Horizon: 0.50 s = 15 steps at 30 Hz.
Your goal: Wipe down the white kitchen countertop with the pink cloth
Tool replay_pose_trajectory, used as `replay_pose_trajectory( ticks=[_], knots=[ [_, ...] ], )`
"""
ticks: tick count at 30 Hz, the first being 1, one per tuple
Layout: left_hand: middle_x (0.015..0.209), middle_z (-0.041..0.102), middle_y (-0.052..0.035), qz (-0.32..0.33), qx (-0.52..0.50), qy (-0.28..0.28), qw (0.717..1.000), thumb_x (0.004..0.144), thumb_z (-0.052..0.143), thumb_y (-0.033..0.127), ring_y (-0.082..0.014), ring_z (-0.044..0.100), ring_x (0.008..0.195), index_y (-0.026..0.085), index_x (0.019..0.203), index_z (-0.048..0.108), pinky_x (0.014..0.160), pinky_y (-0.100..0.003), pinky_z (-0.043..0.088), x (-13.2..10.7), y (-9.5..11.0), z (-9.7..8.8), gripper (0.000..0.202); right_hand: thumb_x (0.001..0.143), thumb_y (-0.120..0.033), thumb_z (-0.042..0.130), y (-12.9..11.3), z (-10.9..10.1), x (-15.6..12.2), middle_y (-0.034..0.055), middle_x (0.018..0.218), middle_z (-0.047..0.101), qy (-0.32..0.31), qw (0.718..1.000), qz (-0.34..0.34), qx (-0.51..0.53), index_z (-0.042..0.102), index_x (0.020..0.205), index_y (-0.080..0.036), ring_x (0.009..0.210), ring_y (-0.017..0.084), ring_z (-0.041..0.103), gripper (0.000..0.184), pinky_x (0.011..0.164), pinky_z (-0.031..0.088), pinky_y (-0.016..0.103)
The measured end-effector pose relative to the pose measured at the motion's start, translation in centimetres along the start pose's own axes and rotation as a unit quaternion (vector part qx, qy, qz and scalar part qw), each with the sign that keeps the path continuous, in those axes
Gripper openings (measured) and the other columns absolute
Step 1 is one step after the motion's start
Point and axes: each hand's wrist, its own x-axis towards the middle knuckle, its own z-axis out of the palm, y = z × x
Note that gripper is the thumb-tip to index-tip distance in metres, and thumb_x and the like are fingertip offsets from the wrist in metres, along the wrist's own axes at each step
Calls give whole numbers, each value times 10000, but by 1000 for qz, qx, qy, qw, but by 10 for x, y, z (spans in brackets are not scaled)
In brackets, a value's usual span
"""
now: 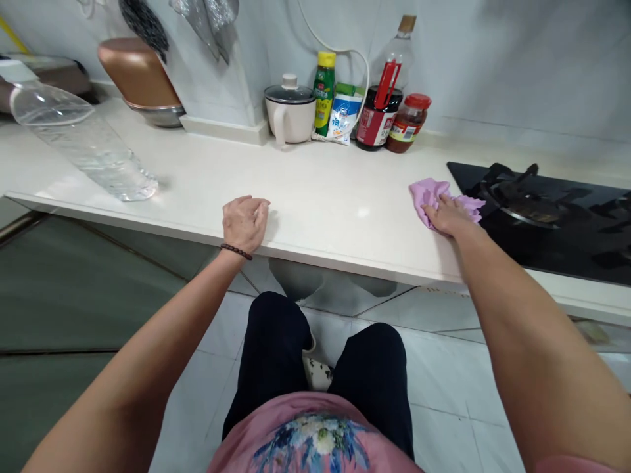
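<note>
My right hand presses a crumpled pink-purple cloth onto the white countertop, just left of the black gas hob. Its fingers lie over the cloth, which bunches out around them. Near the counter's front edge, my left hand rests with its fingers curled in and nothing seen in it. A dark beaded bracelet circles that wrist.
A large clear plastic bottle stands at the left. Along the wall are a lidded cream pot, a green bottle, a white-blue packet, a dark sauce bottle and a red-lidded jar. A copper-coloured pan leans behind.
</note>
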Motion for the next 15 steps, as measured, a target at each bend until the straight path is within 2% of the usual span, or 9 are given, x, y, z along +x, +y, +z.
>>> replay_pose_trajectory(
  ticks=[2,5,10,15],
  knots=[
    [1110,769,-91,5,-9,21,1000,1044,411,385,-296,614,1277,234,1067,772,1175,-492,364,-1,0,0,391,1154,-547,197,-3,-7,8,280,1714,127,-27,999,34,13,200,1691,-45,1586,423,88,735,1218,207,639],
    [1086,761,-79,16,-11,48,999,1046,422,363,-285,618,1263,245,1054,766,1180,-494,345,-4,1,0,364,1154,-543,204,-9,-14,15,292,1716,84,-33,998,54,29,193,1693,-47,1587,423,69,732,1212,186,660],
    [1036,743,-86,8,-6,66,998,1047,434,335,-288,621,1233,240,1050,772,1160,-496,342,-5,0,1,351,1153,-514,243,-12,-17,17,308,1711,73,-33,996,64,47,217,1681,-13,1589,428,54,728,1225,163,649],
    [1012,749,-91,13,-2,66,998,1042,451,329,-287,633,1198,236,1000,783,1125,-484,367,-3,-2,3,348,1148,-530,203,-17,-14,9,269,1722,101,-33,996,73,30,239,1687,-49,1588,428,70,723,1223,194,630]
  ],
)
